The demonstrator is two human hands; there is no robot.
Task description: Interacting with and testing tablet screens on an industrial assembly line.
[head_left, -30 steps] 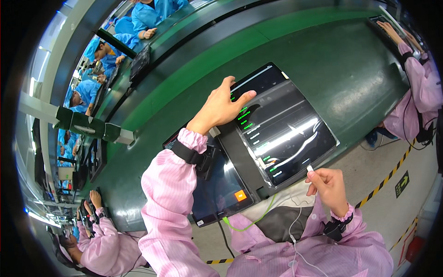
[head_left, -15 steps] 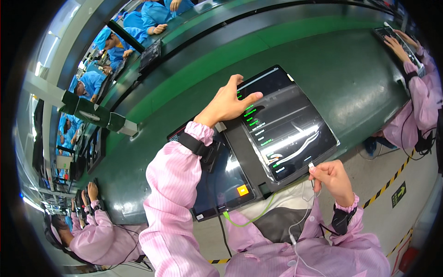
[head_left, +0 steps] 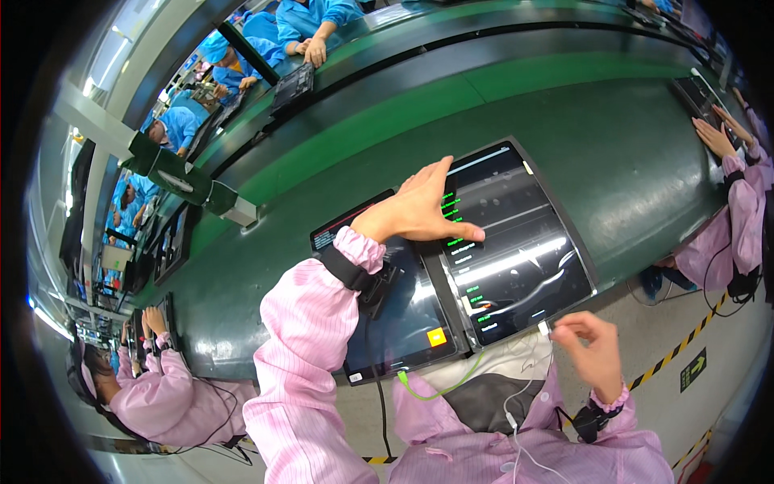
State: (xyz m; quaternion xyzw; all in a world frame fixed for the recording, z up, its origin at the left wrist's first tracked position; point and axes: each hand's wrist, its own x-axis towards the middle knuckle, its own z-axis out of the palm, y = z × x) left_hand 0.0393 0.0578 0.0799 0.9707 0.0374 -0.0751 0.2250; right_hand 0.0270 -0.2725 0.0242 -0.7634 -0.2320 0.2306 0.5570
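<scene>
A dark tablet [head_left: 528, 242] with a list of green and white lines on its screen lies on the bench before me, a film wrinkled over its lower part. My left hand [head_left: 423, 206] rests across its left edge, fingers stretched and thumb out over the screen. At the lower edge of this tablet sits a white cable plug [head_left: 544, 328]. My right hand [head_left: 592, 347] is just right of the plug, fingers loosely curled and apart from it. A second tablet [head_left: 395, 315] with an orange square lies to the left, partly under my left forearm, a green plug [head_left: 402, 376] at its lower edge.
White cable [head_left: 511, 415] hangs down over my smock, and a green cable [head_left: 439, 394] loops below the tablets. A post with a bracket [head_left: 181, 177] rises at the left. Co-workers in pink sit at both sides; others in blue work across a raised ledge [head_left: 387, 68].
My right hand has let go of the white plug and drawn slightly right. My left hand's thumb has slid down the screen. The whole view has shifted a little.
</scene>
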